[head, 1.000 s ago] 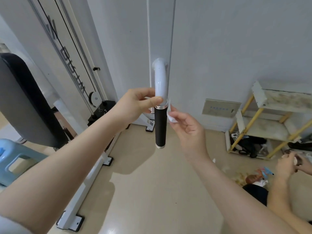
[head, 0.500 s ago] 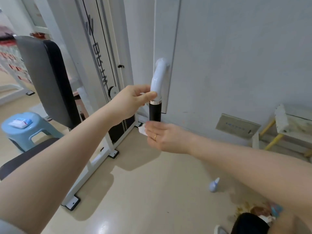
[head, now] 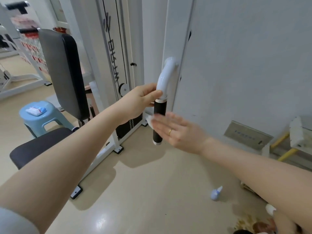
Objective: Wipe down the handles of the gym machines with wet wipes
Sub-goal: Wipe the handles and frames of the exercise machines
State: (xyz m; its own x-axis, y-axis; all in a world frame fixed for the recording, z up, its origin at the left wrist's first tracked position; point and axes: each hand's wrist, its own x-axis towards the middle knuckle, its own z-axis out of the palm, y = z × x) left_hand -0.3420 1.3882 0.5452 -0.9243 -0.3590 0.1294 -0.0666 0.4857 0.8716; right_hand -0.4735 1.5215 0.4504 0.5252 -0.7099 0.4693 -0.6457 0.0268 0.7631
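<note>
The left hand gripped the machine handle at the silver collar where the white curved tube met the black grip, thumb on top and fingers curled around the bar. The handle hung vertically from the white post beside the grey wall. The right hand lay flat against the black grip with fingers straight and together, pressing a white wet wipe to the grip's middle; the wipe's edge showed past the fingertips on the left. A gold ring sat on one finger. Left of the machine, a blue stool carried a pack of wipes. A small pale bottle lay on the floor near the wall.
</note>
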